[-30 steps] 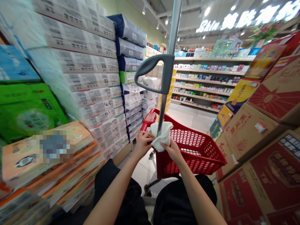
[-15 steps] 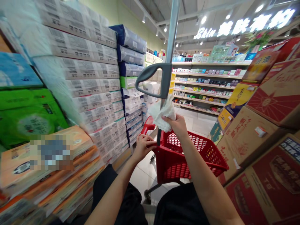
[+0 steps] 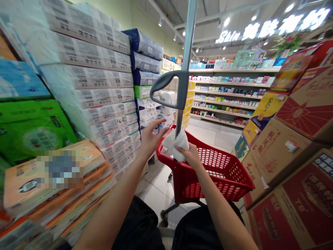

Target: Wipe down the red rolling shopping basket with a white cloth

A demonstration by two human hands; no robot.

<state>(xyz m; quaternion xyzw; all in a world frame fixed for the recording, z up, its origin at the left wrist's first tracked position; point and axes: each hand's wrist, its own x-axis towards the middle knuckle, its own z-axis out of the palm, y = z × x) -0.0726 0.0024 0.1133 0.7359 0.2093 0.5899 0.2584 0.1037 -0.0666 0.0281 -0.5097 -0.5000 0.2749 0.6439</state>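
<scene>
- Stacks of wrapped paper packs (image 3: 85, 86) fill the whole left side of the frame, very close to the left arm.
- Cardboard boxes (image 3: 299, 139) are piled along the right side and leave only a narrow passage in the lower middle.
- Store shelves (image 3: 226, 93) with small goods stand far behind, in the upper middle.
- A red basket (image 3: 208, 187) on wheels stands on the tiled floor at the centre, between the packs and the boxes.
- A metal pole (image 3: 189, 34) rises from the near rim of the basket to the top edge, with a grey handle (image 3: 166, 81) on its left side.
- The right hand (image 3: 191, 157) reaches forward at the centre and grasps a white cloth (image 3: 174, 142), pressed against the low part of the pole.
- The left hand (image 3: 150, 136) is left of the cloth, released, with the fingers spread and holding nothing, just beside the basket rim.
</scene>
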